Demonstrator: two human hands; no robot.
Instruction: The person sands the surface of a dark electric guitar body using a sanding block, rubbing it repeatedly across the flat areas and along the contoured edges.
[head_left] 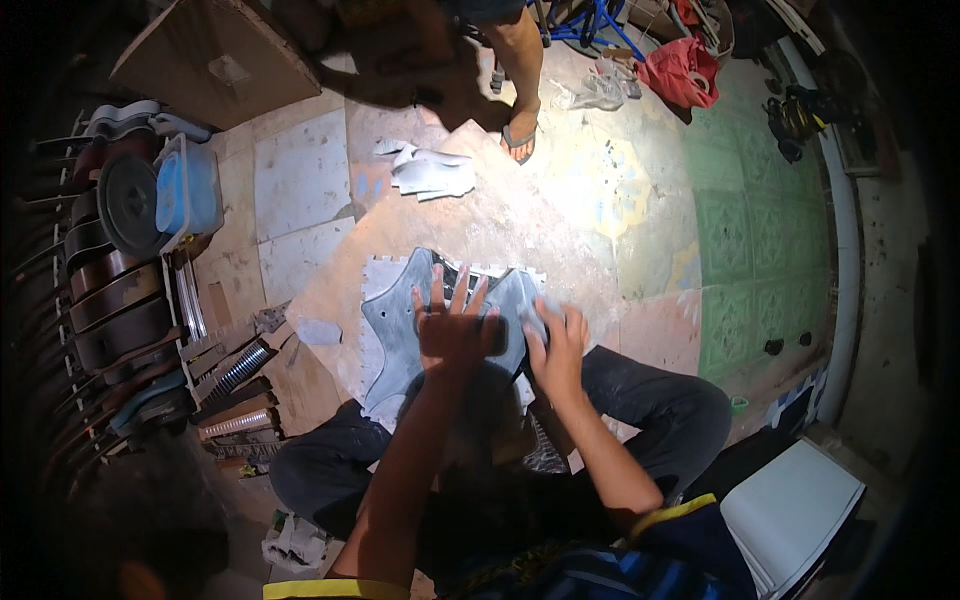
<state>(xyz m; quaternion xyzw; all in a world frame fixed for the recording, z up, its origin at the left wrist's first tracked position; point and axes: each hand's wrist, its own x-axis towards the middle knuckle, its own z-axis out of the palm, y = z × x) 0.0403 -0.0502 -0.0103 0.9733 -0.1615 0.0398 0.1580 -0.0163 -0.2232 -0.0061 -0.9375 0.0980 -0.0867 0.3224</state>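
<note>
Here the person sat on the floor with a grey panel (400, 320), a wide curved piece of plastic, lying across a white foam mat (372, 275) just in front of the knees. The left hand (452, 325) rested flat on the middle of the panel with fingers spread apart, so it pressed down and did not close around anything. The right hand (556, 345) was at the right end of the panel, fingers curled over a small pale thing, maybe a pad or cloth; it was too blurred to tell which. The long axis of the panel ran from left to right, so its left end lay well apart from both hands, and the left hand was nearer to it.
</note>
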